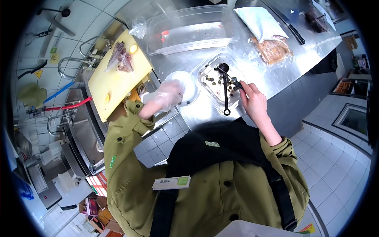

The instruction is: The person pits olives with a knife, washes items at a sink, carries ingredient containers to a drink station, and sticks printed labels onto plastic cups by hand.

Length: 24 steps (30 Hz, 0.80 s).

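Note:
My left hand [170, 94], in a clear plastic glove, is at a round white container [190, 89]. Its fingers are smeared by motion. My right hand [254, 99] is bare and closed, its fingertips pinching the end of a thin dark utensil [238, 84] whose full shape I cannot make out. Below that utensil is a square clear plastic container [216, 94] with scattered dark round olive-like pieces [211, 80]. Across this container lies a long-handled black measuring spoon [226, 93], its bowl toward the back and its ringed end over the front rim.
A yellow cutting board [118, 81] at left bears bagged purplish food [123, 59]. Behind stands a large clear tub [189, 33]. Wrapped brown food [272, 51], a white bag [260, 21] and a knife [296, 33] lie on the steel counter at right. A sink [85, 130] is at left.

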Tool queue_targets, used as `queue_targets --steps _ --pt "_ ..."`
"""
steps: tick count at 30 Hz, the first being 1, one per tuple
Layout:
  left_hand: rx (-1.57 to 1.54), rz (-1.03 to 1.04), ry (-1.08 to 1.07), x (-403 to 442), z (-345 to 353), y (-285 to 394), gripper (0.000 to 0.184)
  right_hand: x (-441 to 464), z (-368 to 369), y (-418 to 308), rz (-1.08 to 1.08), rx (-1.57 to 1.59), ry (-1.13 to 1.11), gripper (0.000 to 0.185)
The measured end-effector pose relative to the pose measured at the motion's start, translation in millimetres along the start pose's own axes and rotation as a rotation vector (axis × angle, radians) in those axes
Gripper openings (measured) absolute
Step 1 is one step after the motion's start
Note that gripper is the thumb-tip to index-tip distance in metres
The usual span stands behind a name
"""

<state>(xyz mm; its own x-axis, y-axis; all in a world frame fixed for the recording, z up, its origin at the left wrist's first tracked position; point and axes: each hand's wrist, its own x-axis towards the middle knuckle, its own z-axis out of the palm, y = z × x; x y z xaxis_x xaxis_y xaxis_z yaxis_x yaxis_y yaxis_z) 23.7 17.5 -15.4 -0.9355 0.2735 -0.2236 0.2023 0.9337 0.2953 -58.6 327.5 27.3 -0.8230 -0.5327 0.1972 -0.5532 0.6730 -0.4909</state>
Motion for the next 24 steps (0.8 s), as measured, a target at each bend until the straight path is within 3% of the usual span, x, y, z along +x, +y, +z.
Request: queue_targets --steps 1,4,5,8,9,12,16,19,24 --pt "-0.003 -0.042 0.013 -3 -11 7 0.018 0 -2 1 0.001 0.029 0.008 0.023" --pt "-0.864 -0.526 0.227 -16 -34 29 0.021 0 -12 0 0.017 0.16 0.043 0.023" --pt "-1.063 -0.581 0.204 -18 -46 41 0.027 1 -18 -6 0.024 0.233 0.055 0.023" --pt "-1.258 -0.428 0.404 -13 -43 72 0.028 2 -37 -21 -0.117 0.418 0.114 0.027" --pt "-1.494 -0.352 0.456 -9 -47 85 0.027 2 -43 -26 -0.159 0.45 0.093 0.028" --pt "-1.701 -0.357 0.435 -4 -72 116 0.026 5 -60 -40 -0.219 0.474 0.025 0.029" --pt "-1.747 -0.095 0.456 -3 -73 123 0.022 3 -65 -39 -0.232 0.54 -0.054 0.028" --pt "-1.976 0.067 0.481 3 -77 131 0.02 3 -75 -41 -0.233 0.575 -0.081 0.028" --pt "-2.008 0.125 0.469 10 -66 129 0.02 2 -78 -40 -0.223 0.582 -0.086 0.027"
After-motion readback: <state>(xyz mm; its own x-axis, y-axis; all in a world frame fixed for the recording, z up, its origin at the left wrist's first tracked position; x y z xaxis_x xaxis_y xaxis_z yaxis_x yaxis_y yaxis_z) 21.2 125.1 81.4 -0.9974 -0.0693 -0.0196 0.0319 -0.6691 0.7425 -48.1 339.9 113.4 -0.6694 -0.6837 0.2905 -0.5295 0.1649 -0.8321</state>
